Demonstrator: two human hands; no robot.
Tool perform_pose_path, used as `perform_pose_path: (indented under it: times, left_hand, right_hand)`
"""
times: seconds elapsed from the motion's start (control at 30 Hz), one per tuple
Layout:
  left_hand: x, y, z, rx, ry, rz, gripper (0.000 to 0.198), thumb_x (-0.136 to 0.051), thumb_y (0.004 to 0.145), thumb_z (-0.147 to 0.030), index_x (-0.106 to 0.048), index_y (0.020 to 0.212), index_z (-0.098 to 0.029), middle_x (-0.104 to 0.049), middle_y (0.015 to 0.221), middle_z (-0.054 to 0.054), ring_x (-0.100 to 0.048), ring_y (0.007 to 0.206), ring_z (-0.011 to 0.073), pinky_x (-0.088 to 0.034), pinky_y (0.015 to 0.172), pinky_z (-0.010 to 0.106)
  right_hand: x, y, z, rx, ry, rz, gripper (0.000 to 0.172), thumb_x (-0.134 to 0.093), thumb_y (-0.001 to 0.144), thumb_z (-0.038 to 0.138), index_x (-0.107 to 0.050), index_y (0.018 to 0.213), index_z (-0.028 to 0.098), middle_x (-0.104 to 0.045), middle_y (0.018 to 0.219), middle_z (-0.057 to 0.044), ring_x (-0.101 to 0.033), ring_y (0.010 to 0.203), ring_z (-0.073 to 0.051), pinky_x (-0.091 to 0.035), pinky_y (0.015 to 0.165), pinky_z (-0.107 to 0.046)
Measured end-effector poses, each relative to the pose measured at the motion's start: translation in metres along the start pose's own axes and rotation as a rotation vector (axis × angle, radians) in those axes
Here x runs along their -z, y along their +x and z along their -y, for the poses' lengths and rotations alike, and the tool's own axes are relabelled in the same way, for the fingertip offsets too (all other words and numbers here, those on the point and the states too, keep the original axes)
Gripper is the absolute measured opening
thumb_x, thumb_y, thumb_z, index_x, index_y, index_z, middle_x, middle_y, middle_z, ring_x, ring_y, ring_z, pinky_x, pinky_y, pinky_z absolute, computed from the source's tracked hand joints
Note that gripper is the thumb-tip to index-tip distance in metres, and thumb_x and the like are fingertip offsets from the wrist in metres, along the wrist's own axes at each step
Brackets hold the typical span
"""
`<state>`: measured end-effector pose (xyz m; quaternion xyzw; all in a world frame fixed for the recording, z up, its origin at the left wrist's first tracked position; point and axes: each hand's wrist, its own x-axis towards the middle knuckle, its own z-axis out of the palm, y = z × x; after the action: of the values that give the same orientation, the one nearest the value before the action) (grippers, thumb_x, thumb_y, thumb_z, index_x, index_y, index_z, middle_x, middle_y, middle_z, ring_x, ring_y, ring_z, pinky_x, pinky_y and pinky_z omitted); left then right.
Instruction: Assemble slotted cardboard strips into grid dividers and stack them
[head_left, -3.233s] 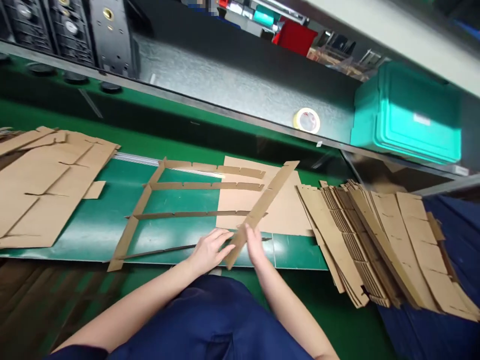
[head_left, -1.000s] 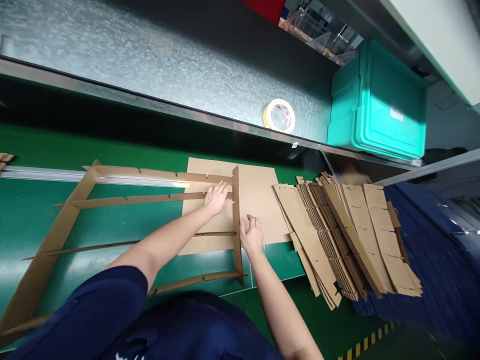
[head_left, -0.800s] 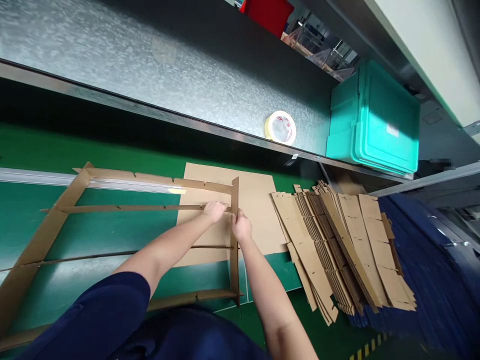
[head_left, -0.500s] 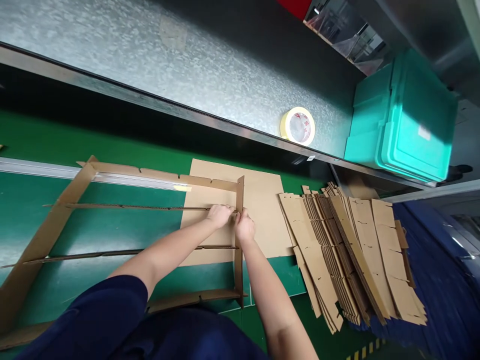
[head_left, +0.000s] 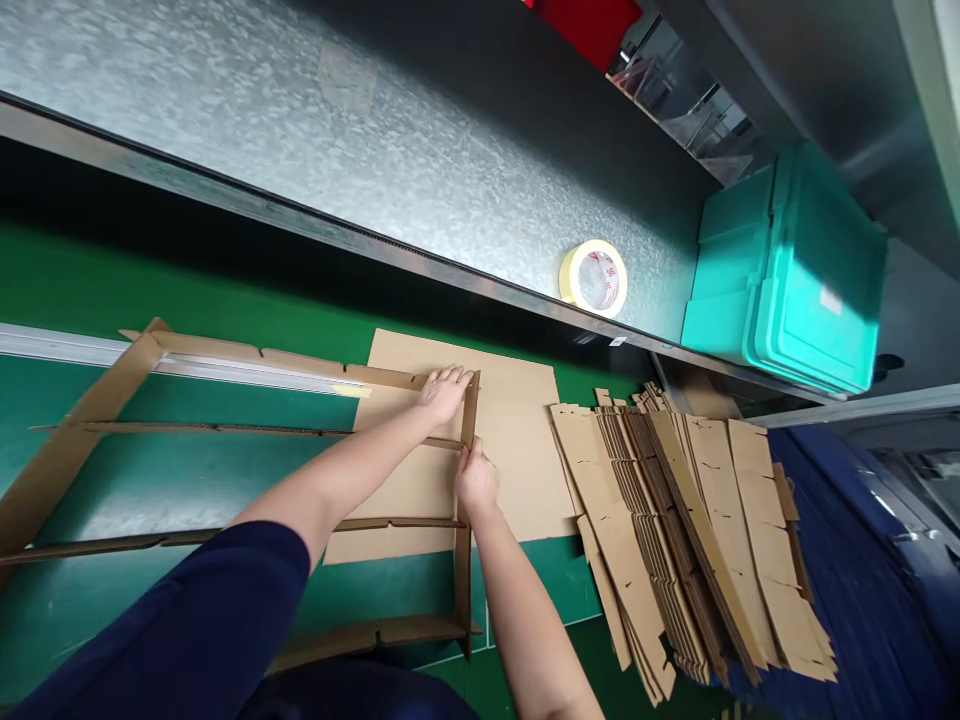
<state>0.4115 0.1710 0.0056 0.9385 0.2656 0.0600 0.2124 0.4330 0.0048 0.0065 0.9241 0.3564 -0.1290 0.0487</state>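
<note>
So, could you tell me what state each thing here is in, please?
divider frame: slotted together, lying on the green bench.
left hand: open, fingers flat on the frame's far corner.
right hand: shut on the end strip.
end strip: on edge, slotted into the frame.
flat sheet: lying flat under the frame's right end.
strip pile: loose, fanned out, unassembled.
tape roll: lying flat on the metal shelf.
teal crate: lid seemingly shut.

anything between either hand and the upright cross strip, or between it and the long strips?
Nothing visible. The left hand lies on the corner where the cross strip meets the far long strip; the right hand pinches the cross strip directly. The flat sheet lies underneath; the strip stack sits apart, rightward.
</note>
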Motion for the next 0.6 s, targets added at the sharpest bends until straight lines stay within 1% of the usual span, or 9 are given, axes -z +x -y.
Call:
perform_pose_path:
  times: [0.07,0.13,0.23,0.3,0.37,0.47,0.53,0.6]
  left_hand:
    - [0.000,0.016,0.006,0.011,0.017,0.083,0.055,-0.040,0.086,-0.006,-0.039,0.138,-0.022,-0.063,0.114,0.011,-0.058,0.106,0.0224,-0.043,0.093,0.037]
    - [-0.002,0.022,0.011,0.010,0.013,0.108,0.064,-0.039,0.084,-0.002,-0.034,0.141,-0.029,-0.065,0.106,0.008,-0.062,0.096,0.0209,-0.046,0.084,0.034]
    - [-0.006,0.017,0.016,-0.003,0.030,0.084,0.077,-0.037,0.083,0.000,-0.020,0.147,-0.037,-0.064,0.104,0.006,-0.061,0.098,0.0211,-0.046,0.081,0.032]
    - [-0.009,0.011,0.018,-0.033,0.061,0.057,0.081,-0.036,0.082,0.001,-0.014,0.148,-0.040,-0.063,0.101,0.005,-0.060,0.099,0.0212,-0.047,0.081,0.032]
    - [-0.012,0.007,0.019,-0.073,0.090,0.043,0.079,-0.034,0.083,0.000,-0.014,0.147,-0.042,-0.062,0.102,0.005,-0.060,0.099,0.0210,-0.047,0.081,0.032]
    - [-0.015,0.006,0.020,-0.107,0.121,0.047,0.073,-0.031,0.086,-0.003,-0.019,0.147,-0.041,-0.061,0.105,0.007,-0.059,0.100,0.0224,-0.048,0.081,0.033]
    - [-0.018,0.008,0.020,-0.112,0.141,0.050,0.073,-0.031,0.086,-0.003,-0.018,0.148,-0.039,-0.061,0.106,0.008,-0.058,0.102,0.0235,-0.049,0.080,0.034]
    - [-0.021,0.009,0.019,-0.113,0.164,0.063,0.074,-0.030,0.085,-0.003,-0.015,0.149,-0.039,-0.061,0.108,0.009,-0.058,0.103,0.0237,-0.049,0.081,0.035]
  right_hand:
    - [0.001,0.000,-0.001,-0.018,-0.023,0.015,0.030,-0.025,0.099,0.030,-0.045,0.115,0.016,-0.071,0.089,-0.011,-0.069,0.079,-0.021,-0.047,0.067,-0.029]
    - [0.001,0.001,-0.003,-0.030,-0.045,0.023,0.028,-0.025,0.099,0.029,-0.046,0.113,0.016,-0.071,0.087,-0.011,-0.069,0.078,-0.020,-0.047,0.066,-0.029]
    - [0.001,0.002,-0.003,-0.033,-0.065,0.025,0.028,-0.024,0.098,0.028,-0.045,0.112,0.015,-0.071,0.086,-0.012,-0.069,0.077,-0.020,-0.047,0.067,-0.030]
    - [0.000,0.003,-0.002,-0.040,-0.070,0.026,0.028,-0.023,0.098,0.027,-0.046,0.110,0.015,-0.071,0.087,-0.013,-0.069,0.078,-0.021,-0.048,0.067,-0.030]
    - [0.000,0.002,0.000,-0.042,-0.071,0.038,0.029,-0.023,0.097,0.025,-0.047,0.110,0.014,-0.071,0.087,-0.014,-0.070,0.079,-0.022,-0.049,0.068,-0.032]
    - [-0.001,0.001,0.001,-0.024,-0.061,0.085,0.028,-0.026,0.096,0.023,-0.047,0.112,0.013,-0.071,0.088,-0.014,-0.070,0.080,-0.024,-0.050,0.069,-0.034]
    - [-0.003,0.001,0.001,-0.012,-0.042,0.094,0.028,-0.030,0.095,0.025,-0.046,0.114,0.013,-0.070,0.091,-0.014,-0.070,0.082,-0.024,-0.051,0.070,-0.035]
    - [-0.007,0.001,0.001,-0.009,-0.024,0.069,0.032,-0.032,0.094,0.030,-0.044,0.119,0.013,-0.068,0.096,-0.014,-0.069,0.083,-0.024,-0.051,0.070,-0.035]
